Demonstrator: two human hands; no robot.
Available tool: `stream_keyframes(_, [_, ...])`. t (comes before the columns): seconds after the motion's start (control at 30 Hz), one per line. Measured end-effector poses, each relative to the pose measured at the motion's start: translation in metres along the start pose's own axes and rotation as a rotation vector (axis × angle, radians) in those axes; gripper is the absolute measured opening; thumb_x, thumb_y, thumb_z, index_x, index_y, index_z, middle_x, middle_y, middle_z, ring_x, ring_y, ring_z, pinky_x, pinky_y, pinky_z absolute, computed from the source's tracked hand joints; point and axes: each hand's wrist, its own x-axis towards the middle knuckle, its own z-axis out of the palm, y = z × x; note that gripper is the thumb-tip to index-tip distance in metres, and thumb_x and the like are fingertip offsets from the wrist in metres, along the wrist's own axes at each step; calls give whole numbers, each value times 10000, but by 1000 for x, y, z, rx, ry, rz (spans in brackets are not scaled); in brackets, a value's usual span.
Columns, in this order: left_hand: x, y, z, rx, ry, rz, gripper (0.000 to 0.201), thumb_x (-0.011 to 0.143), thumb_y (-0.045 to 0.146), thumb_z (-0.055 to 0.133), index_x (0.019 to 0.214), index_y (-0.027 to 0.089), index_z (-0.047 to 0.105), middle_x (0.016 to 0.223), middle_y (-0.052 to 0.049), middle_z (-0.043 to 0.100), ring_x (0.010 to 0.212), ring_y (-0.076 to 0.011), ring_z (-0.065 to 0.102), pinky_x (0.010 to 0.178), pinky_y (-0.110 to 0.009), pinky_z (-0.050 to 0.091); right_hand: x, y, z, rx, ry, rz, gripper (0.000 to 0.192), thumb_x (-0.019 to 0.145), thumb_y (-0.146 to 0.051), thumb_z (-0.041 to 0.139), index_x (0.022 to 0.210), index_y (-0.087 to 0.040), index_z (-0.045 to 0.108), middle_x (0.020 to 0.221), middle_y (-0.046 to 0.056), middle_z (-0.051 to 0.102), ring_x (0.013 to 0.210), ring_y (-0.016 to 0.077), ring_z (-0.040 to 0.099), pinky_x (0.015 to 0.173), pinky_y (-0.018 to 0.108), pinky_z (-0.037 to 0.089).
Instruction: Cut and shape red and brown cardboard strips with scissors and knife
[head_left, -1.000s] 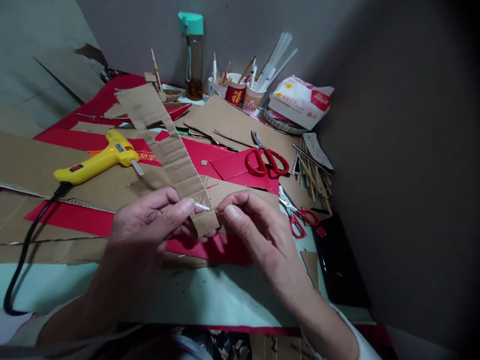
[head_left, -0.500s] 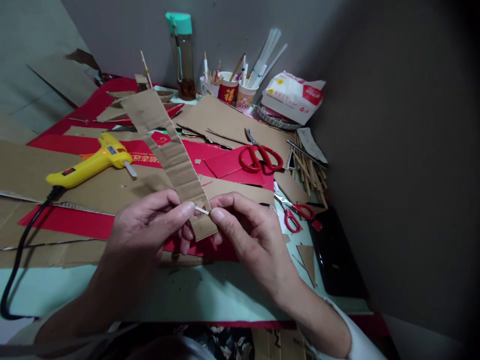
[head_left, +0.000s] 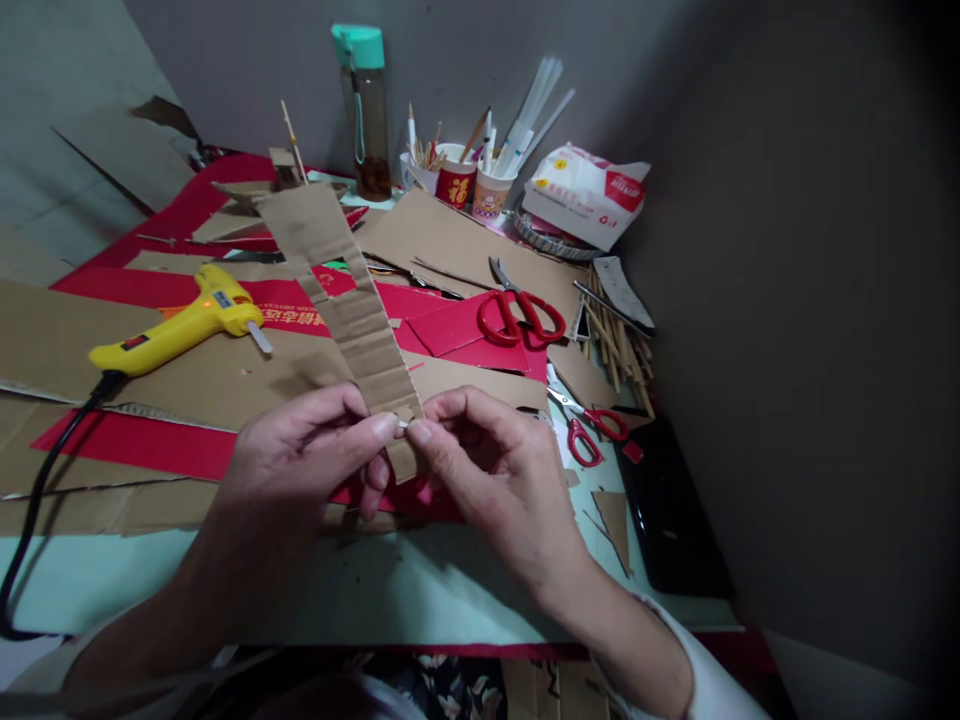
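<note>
Both hands hold a long brown cardboard strip (head_left: 365, 325) near its lower end, tilted up and away to the left, with a cut-out toward its far end. My left hand (head_left: 315, 450) is closed on the strip's left side, thumb on top. On the right side, my right hand (head_left: 487, 465) is closed on the same strip, its thumb close to the left thumb. A small pale piece (head_left: 403, 424) shows between the two thumb tips; most of it is covered. The fingers under the strip are partly hidden.
A yellow hot glue gun (head_left: 180, 325) lies at left, its black cord (head_left: 49, 470) running down the table edge. Red-handled scissors (head_left: 521, 310) and smaller scissors (head_left: 589, 415) lie at right. Behind stand a bottle (head_left: 364, 120), cups (head_left: 455, 185) and a white box (head_left: 585, 190).
My thumbs have come closer together over the strip, so less of the pale piece shows. The strip's far end has shifted slightly right.
</note>
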Motion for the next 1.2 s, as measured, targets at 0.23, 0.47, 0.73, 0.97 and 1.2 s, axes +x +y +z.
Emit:
stream_keyframes(0.23, [5, -3, -3, -101, -72, 77, 269, 825, 389, 722, 615, 233, 659, 495, 28, 626, 427, -100, 551, 398, -163, 416, 1, -1, -2, 46, -28, 59, 201, 923, -384, 654, 825, -210, 634, 650, -27, 582, 562, 135, 560, 551, 269, 431])
stream_keyframes(0.47, [0, -5, -3, -16, 11, 81, 228, 816, 372, 739, 653, 236, 655, 508, 44, 620, 434, -93, 535, 425, -158, 421, 1, 0, -1, 15, -11, 1, 169, 921, -342, 653, 814, -213, 624, 670, -30, 575, 595, 137, 566, 576, 268, 427])
stream_keyframes(0.73, [2, -8, -6, 51, 21, 36, 257, 801, 380, 745, 632, 233, 619, 482, 51, 602, 423, -90, 512, 438, -166, 405, 2, 1, -1, -38, -12, -12, 174, 924, -336, 643, 806, -208, 628, 667, -28, 590, 603, 130, 565, 586, 257, 430])
stream_keyframes(0.97, [1, -6, -7, 11, -48, 47, 246, 832, 363, 730, 669, 217, 619, 513, 40, 622, 434, -88, 544, 434, -157, 394, 4, 2, 0, -22, 0, 16, 173, 902, -354, 656, 807, -211, 632, 660, -25, 590, 611, 141, 582, 582, 258, 445])
stream_keyframes(1.2, [7, -16, -11, -18, -104, 92, 324, 851, 449, 745, 657, 215, 634, 516, 34, 610, 428, -106, 536, 425, -190, 418, 4, 5, 3, 10, 5, 23, 181, 889, -359, 657, 792, -209, 629, 649, -36, 556, 552, 119, 516, 540, 246, 420])
